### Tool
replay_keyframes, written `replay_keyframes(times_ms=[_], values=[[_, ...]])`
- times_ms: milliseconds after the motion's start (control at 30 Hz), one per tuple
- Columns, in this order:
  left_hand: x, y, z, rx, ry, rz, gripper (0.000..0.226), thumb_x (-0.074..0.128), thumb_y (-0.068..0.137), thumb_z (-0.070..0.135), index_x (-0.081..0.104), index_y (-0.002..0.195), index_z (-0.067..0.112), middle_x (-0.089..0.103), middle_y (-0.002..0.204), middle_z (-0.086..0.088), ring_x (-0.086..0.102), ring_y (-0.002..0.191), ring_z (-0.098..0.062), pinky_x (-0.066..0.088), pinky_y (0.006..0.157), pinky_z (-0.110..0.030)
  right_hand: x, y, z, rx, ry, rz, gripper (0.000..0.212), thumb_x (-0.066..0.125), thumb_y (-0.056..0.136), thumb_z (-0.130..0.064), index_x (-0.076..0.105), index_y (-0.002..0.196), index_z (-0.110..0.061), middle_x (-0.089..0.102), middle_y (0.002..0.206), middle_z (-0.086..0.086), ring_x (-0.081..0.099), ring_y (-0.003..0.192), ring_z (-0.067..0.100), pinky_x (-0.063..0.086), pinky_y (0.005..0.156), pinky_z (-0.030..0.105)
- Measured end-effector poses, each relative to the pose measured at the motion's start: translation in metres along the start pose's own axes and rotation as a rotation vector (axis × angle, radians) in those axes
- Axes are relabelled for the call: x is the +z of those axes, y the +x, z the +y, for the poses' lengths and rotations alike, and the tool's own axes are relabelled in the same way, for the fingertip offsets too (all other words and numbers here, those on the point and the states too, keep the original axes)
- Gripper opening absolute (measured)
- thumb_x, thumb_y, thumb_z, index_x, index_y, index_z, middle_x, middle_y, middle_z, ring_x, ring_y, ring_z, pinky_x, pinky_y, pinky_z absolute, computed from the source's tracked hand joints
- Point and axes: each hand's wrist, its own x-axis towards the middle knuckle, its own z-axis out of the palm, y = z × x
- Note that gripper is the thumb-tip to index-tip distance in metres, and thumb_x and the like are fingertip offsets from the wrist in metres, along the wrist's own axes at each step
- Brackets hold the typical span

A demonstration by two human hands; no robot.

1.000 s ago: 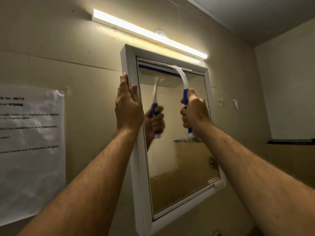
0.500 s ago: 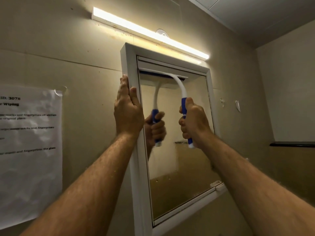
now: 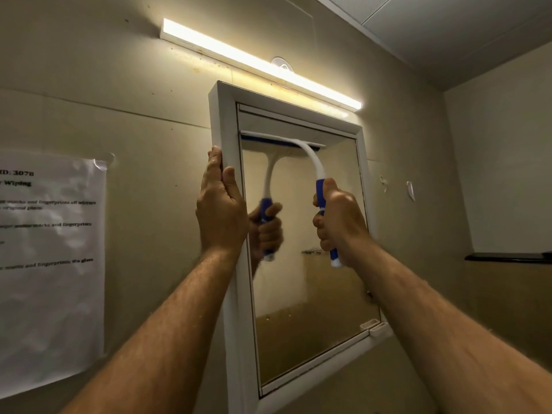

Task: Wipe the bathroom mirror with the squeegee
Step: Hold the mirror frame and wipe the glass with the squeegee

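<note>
A white-framed mirror (image 3: 227,121) hangs on the beige wall in front of me. My right hand (image 3: 339,222) grips the blue handle of a white squeegee (image 3: 312,158). Its blade lies flat across the upper part of the glass, a little below the top frame. My left hand (image 3: 219,210) holds the mirror's left frame edge, fingers straight up along it and thumb on the front. The glass reflects the squeegee and my gripping hand.
A lit strip light (image 3: 260,65) runs above the mirror. A printed paper sheet (image 3: 50,264) is taped to the wall at the left. A dark ledge (image 3: 507,257) sticks out of the right wall. A small white clip (image 3: 378,327) sits at the mirror's lower right corner.
The squeegee blade has slid down the glass from the top frame, and my right hand has come down with it. My left hand has stayed on the frame.
</note>
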Motion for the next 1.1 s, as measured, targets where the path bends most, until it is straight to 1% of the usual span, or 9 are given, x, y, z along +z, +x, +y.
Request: replay_keyframes(times_ms=[133,367,533,667,733,833,900,967,1100], values=[[-0.002,-0.008,-0.002,-0.007,0.009,0.012,0.045,0.032,0.103,0.03,0.033,0.147,0.02,0.039,0.15,0.003,0.033,0.131,0.0,0.029,0.099,-0.01,0.005,0.011,-0.016,0.013,0.064,-0.006,0.04,0.03,0.101,-0.048,0.05,0.089,-0.016,0.041,0.056,-0.003,0.034,0.041,0.009,0.031,0.039,0.022],[-0.004,-0.02,-0.006,-0.017,0.017,0.016,0.044,0.032,0.104,0.03,0.034,0.146,0.02,0.041,0.149,0.003,0.036,0.132,-0.001,0.027,0.096,-0.001,0.005,-0.006,0.018,0.006,-0.033,0.022,0.04,0.027,0.101,-0.046,0.049,0.089,-0.015,0.041,0.059,0.0,0.034,0.043,0.011,0.031,0.039,0.022],[-0.006,-0.024,-0.003,-0.039,0.011,0.028,0.042,0.031,0.104,0.028,0.037,0.144,0.019,0.044,0.147,0.001,0.044,0.133,-0.013,0.04,0.104,-0.022,-0.005,-0.013,0.024,0.012,-0.069,0.02,0.041,0.027,0.102,-0.047,0.05,0.09,-0.014,0.042,0.061,0.001,0.035,0.045,0.012,0.032,0.042,0.023],[-0.009,-0.029,-0.002,-0.042,-0.016,0.043,0.04,0.033,0.104,0.025,0.041,0.143,0.018,0.047,0.145,0.002,0.045,0.132,-0.011,0.038,0.104,-0.017,-0.004,-0.006,0.004,-0.006,-0.053,0.034,0.04,0.029,0.101,-0.046,0.052,0.089,-0.015,0.044,0.06,0.0,0.036,0.045,0.012,0.032,0.043,0.023],[-0.01,-0.03,-0.003,-0.047,-0.008,0.053,0.04,0.033,0.103,0.027,0.042,0.141,0.019,0.05,0.142,0.001,0.05,0.128,-0.014,0.045,0.104,-0.026,-0.001,-0.007,0.001,0.002,-0.059,0.04,0.04,0.029,0.102,-0.046,0.051,0.088,-0.016,0.044,0.06,0.0,0.037,0.046,0.012,0.033,0.043,0.023],[-0.01,-0.033,-0.007,-0.035,0.006,0.066,0.042,0.03,0.102,0.037,0.042,0.14,0.025,0.058,0.134,-0.002,0.062,0.112,-0.027,0.057,0.089,-0.045,0.001,-0.023,0.008,0.005,-0.093,0.009,0.042,0.026,0.103,-0.045,0.049,0.084,-0.014,0.041,0.062,0.003,0.035,0.047,0.012,0.036,0.044,0.03],[-0.011,-0.035,-0.007,-0.016,0.01,0.075,0.044,0.028,0.101,0.041,0.041,0.141,0.027,0.061,0.131,-0.002,0.065,0.104,-0.03,0.058,0.083,-0.047,0.001,-0.042,0.012,0.045,-0.064,-0.032,0.045,0.024,0.105,-0.039,0.043,0.078,-0.009,0.036,0.062,0.009,0.031,0.051,0.012,0.044,0.055,0.043],[-0.011,-0.036,-0.006,-0.014,0.011,0.081,0.047,0.027,0.1,0.044,0.042,0.141,0.026,0.061,0.13,-0.001,0.066,0.103,-0.029,0.059,0.082,-0.046,-0.002,-0.05,0.021,0.051,-0.092,-0.016,0.046,0.023,0.104,-0.04,0.043,0.078,-0.008,0.036,0.063,0.01,0.032,0.052,0.013,0.045,0.056,0.043],[-0.013,-0.038,-0.003,-0.028,0.01,0.061,0.05,0.028,0.099,0.048,0.042,0.141,0.024,0.057,0.136,0.0,0.062,0.112,-0.025,0.057,0.089,-0.045,-0.011,-0.029,0.032,0.005,-0.159,0.049,0.044,0.025,0.102,-0.047,0.05,0.091,-0.013,0.042,0.062,0.003,0.036,0.047,0.013,0.033,0.044,0.023]])
